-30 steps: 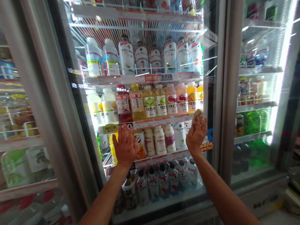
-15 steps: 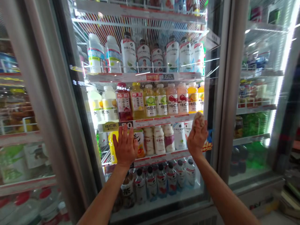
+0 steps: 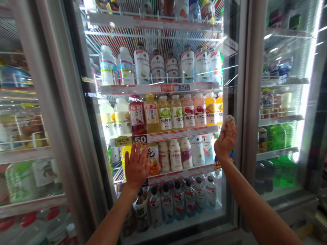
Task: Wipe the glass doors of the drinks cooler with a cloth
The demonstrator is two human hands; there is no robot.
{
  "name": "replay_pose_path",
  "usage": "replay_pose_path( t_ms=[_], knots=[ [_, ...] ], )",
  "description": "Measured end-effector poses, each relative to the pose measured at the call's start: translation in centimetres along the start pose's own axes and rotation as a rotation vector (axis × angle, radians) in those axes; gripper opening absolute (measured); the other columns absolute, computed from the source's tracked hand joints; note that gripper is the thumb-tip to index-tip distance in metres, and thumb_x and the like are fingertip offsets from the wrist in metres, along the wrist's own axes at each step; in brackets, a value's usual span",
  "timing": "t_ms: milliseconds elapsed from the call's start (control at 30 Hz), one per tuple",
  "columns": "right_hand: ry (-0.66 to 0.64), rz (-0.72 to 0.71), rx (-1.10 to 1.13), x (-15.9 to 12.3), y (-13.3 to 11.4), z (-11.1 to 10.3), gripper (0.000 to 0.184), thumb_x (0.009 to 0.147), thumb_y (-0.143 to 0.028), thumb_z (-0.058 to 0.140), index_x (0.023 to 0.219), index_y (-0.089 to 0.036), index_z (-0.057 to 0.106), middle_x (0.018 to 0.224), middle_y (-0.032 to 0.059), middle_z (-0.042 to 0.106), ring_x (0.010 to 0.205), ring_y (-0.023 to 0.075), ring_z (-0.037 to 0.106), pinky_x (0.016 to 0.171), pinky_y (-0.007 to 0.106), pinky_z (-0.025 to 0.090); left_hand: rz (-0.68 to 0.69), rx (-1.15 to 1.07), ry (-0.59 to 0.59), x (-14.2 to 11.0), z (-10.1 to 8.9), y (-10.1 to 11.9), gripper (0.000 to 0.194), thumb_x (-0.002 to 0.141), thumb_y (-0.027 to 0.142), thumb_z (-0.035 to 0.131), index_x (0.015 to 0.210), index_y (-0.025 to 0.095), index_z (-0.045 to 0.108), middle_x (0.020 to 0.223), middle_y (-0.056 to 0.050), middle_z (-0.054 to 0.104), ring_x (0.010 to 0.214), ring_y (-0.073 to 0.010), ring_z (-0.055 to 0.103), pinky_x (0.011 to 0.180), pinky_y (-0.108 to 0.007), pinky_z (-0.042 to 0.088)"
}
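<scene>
A glass fridge door (image 3: 176,234) stands in front of me, with shelves of bottled drinks behind it. My left hand (image 3: 138,166) lies flat against the glass, fingers stretched and spread, holding nothing. Behind its fingertips are a "50" price tag (image 3: 140,139) and a carton with orange fruit on it (image 3: 154,160). My right hand (image 3: 225,143) is closed on a crumpled, pale cloth (image 3: 229,123) at the door's right side, near the metal frame. A blue and orange sticker (image 3: 218,163) shows partly behind my right wrist.
Metal door frames (image 3: 48,102) run up the left side, and another upright frame (image 3: 254,102) stands to the right. A lit neighbouring fridge (image 3: 278,154) holds green bottles. Several black-capped bottles (image 3: 178,200) fill the lowest shelf of the middle fridge.
My right hand has slid to the right with the cloth, from over the shelves toward the door's edge. My left hand stays flat on the glass. The view has shifted slightly.
</scene>
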State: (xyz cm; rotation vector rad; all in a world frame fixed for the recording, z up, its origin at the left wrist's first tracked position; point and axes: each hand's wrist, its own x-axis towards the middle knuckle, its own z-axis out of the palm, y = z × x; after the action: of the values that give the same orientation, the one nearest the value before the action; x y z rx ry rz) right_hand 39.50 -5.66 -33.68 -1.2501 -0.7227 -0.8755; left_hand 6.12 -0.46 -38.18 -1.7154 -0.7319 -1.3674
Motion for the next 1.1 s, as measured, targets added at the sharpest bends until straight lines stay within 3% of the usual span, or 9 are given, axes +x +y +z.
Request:
replay_pose_path(
  t_ms=[67,200,300,533,700,800,867,1000,1100],
  knots=[
    [0.004,-0.018,0.044,-0.8,-1.9,0.5,0.047,0.086,-0.018,0.033,0.131,-0.02,0.043,0.143,0.0129,0.034,0.132,0.0279,0.03,0.1,0.057,0.03,-0.011,-0.009,0.002,0.0,0.1,0.1,0.064,0.081,0.023,0.049,0.14,0.024,0.024,0.145,-0.007,0.025,0.136,-0.0223,0.02,0.112,-0.043,0.013],
    [-0.211,-0.478,0.121,-6.7,-9.3,1.1,0.052,0.085,-0.015,0.039,0.133,-0.036,0.036,0.144,0.0019,0.033,0.135,0.0222,0.026,0.106,0.05,0.025,0.007,-0.001,0.001,0.2,-0.1,0.2,0.064,0.082,0.022,0.049,0.14,0.024,0.023,0.146,-0.008,0.025,0.136,-0.022,0.019,0.112,-0.043,0.014],
    [-0.341,-0.76,0.149,-7.4,-10.6,0.9,0.057,0.084,-0.015,0.043,0.133,-0.042,0.033,0.142,-0.0037,0.036,0.133,0.0187,0.029,0.11,0.047,0.018,0.02,0.011,-0.009,0.2,-0.4,0.1,0.064,0.082,0.021,0.048,0.14,0.023,0.022,0.146,-0.008,0.025,0.136,-0.0224,0.019,0.111,-0.044,0.015],
    [-0.062,-0.148,0.058,0.5,-5.3,1.1,0.051,0.086,-0.015,0.033,0.136,-0.026,0.034,0.142,0.0094,0.036,0.132,0.0264,0.032,0.102,0.059,0.024,0.008,0.005,-0.003,0.1,-0.1,0.1,0.065,0.081,0.022,0.048,0.14,0.024,0.023,0.146,-0.008,0.025,0.136,-0.0226,0.02,0.112,-0.044,0.014],
    [-0.249,-0.587,0.164,-6.6,-11.4,1.3,0.058,0.085,-0.014,0.039,0.137,-0.037,0.027,0.141,-0.0007,0.039,0.133,0.0192,0.031,0.109,0.047,0.021,0.012,0.014,-0.008,0.2,-0.3,0.3,0.064,0.081,0.021,0.048,0.14,0.023,0.023,0.145,-0.008,0.026,0.136,-0.0227,0.019,0.111,-0.044,0.015],
    [-0.343,-0.796,0.182,-7.9,-12.2,1.0,0.056,0.085,-0.015,0.043,0.133,-0.041,0.032,0.139,-0.0041,0.042,0.132,0.0174,0.032,0.111,0.046,0.015,0.004,0.019,-0.017,0.3,-0.4,0.3,0.061,0.082,0.022,0.048,0.139,0.022,0.027,0.145,-0.008,0.026,0.136,-0.0223,0.02,0.111,-0.044,0.016],
    [-0.312,-0.714,0.158,-5.7,-10.5,1.1,0.053,0.086,-0.016,0.041,0.133,-0.039,0.035,0.141,-0.002,0.039,0.132,0.0185,0.033,0.11,0.05,0.015,0.004,0.019,-0.014,0.3,-0.4,0.2,0.06,0.082,0.022,0.048,0.138,0.021,0.029,0.145,-0.009,0.027,0.135,-0.0219,0.021,0.111,-0.043,0.016],
    [-0.076,-0.235,0.09,-0.6,-7.9,1.8,0.052,0.086,-0.015,0.035,0.136,-0.03,0.032,0.147,0.0059,0.026,0.133,0.0261,0.029,0.104,0.058,0.022,0.003,0.015,-0.007,0.1,-0.5,0.4,0.059,0.082,0.021,0.048,0.138,0.021,0.03,0.144,-0.009,0.028,0.136,-0.0223,0.021,0.111,-0.044,0.015],
    [-0.126,-0.282,0.117,-1.5,-10.0,2.1,0.057,0.085,-0.014,0.036,0.139,-0.029,0.026,0.149,0.0061,0.022,0.136,0.0268,0.021,0.106,0.056,0.023,-0.019,-0.039,0.019,0.8,-0.9,1.3,0.06,0.083,0.018,0.045,0.14,0.021,0.024,0.146,-0.01,0.024,0.136,-0.023,0.018,0.112,-0.047,0.013]
  ],
)
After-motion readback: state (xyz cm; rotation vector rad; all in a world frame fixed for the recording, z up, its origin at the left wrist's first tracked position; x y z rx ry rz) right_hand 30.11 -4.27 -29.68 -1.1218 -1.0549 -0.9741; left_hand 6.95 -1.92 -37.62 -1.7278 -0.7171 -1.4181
